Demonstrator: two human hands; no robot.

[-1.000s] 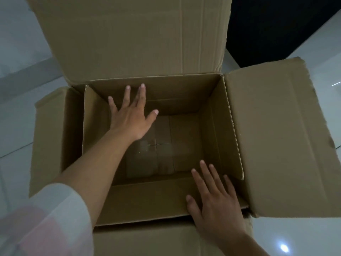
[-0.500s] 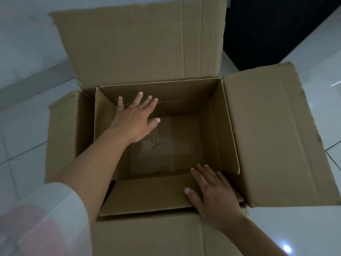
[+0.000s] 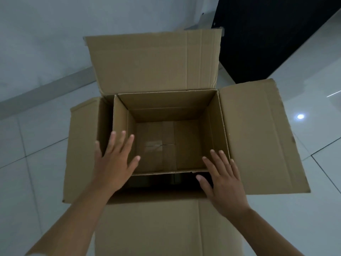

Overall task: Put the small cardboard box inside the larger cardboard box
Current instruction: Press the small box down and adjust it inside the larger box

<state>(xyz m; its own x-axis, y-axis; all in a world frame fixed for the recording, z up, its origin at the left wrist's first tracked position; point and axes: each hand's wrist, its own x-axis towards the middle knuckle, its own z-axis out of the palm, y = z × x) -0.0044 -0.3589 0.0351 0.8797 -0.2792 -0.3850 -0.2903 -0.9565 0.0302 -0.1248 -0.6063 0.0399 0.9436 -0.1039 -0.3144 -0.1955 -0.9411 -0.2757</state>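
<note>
Small cardboard box sitting inside larger cardboard box. Left hand, right hand hovering flat, fingers spread, gripping nothing. Advisable: pressing near corners evenly, seating it level.

Small cardboard box: sits inside the larger cardboard box, between and ahead of both hands. Left hand: over the small box's near left corner. Right hand: at its near right corner. Larger box: stands on the floor, flaps spread beyond both hands.
</note>
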